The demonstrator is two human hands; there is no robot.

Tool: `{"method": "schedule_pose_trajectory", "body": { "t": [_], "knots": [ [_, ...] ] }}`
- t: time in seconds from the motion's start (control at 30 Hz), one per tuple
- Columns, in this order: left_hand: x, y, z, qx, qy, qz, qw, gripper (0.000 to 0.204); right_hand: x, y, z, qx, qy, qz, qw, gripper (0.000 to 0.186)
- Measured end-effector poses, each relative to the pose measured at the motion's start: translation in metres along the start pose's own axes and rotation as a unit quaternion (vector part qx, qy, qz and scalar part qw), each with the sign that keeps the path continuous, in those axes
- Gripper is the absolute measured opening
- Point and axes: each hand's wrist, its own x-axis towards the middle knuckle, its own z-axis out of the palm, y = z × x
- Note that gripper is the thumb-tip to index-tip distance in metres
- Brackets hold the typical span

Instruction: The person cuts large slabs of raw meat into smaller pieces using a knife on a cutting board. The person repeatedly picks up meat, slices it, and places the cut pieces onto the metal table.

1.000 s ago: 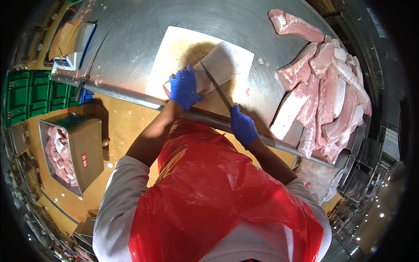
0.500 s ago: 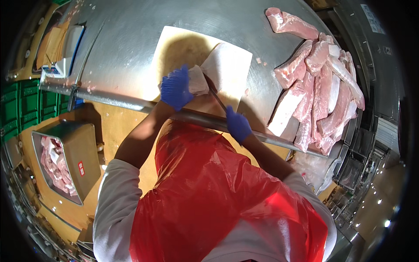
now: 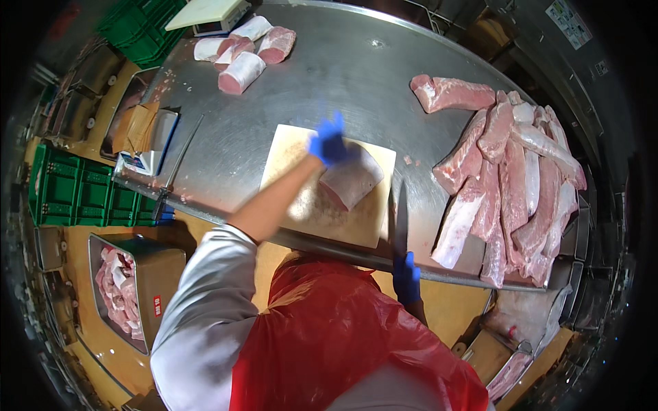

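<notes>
A thick block of pale pink meat [image 3: 351, 183] with a whitish fat side lies on the white cutting board [image 3: 295, 212]. Over its far left end is my left hand [image 3: 329, 144], in a blue glove, with the fingers stretched apart and slightly blurred. Whether it touches the meat I cannot tell. My right hand [image 3: 406, 279], also gloved in blue, is closed around the handle of a knife [image 3: 401, 216] at the table's near edge. The long blade points away from me, just right of the board.
Long meat strips [image 3: 504, 178] are heaped on the right of the steel table [image 3: 356, 68]. Several cut meat blocks [image 3: 241, 72] sit far left by a scale [image 3: 216, 19]. A sharpening steel [image 3: 179, 156] lies at left. Below stands a bin [image 3: 161, 264] holding meat pieces.
My left hand has come off the near piece and moved away and right. My right hand has drawn the knife out of the meat to the right. The view now takes in more of the far table.
</notes>
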Motion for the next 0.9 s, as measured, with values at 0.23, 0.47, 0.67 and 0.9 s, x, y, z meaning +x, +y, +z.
{"method": "schedule_pose_trajectory", "body": {
  "t": [0.23, 0.47, 0.67, 0.9],
  "knots": [
    [-0.064, 0.083, 0.007, -0.001, -0.169, 0.007, 0.986, 0.121, -0.022, 0.030, -0.038, 0.070, 0.020, 0.225, 0.972, 0.025],
    [0.012, 0.021, -0.089, 0.221, -0.059, 0.038, 0.973, 0.100, -0.098, 0.053, -0.073, 0.138, -0.026, 0.414, 0.899, 0.023],
    [0.111, -0.042, -0.020, -0.074, -0.058, 0.065, 0.993, 0.049, -0.157, 0.043, -0.068, 0.207, 0.087, 0.501, 0.836, 0.021],
    [-0.115, 0.329, 0.171, -0.626, -0.387, 0.090, 0.672, 0.025, -0.180, 0.045, -0.098, 0.231, 0.173, 0.545, 0.787, 0.019]
  ]
}}
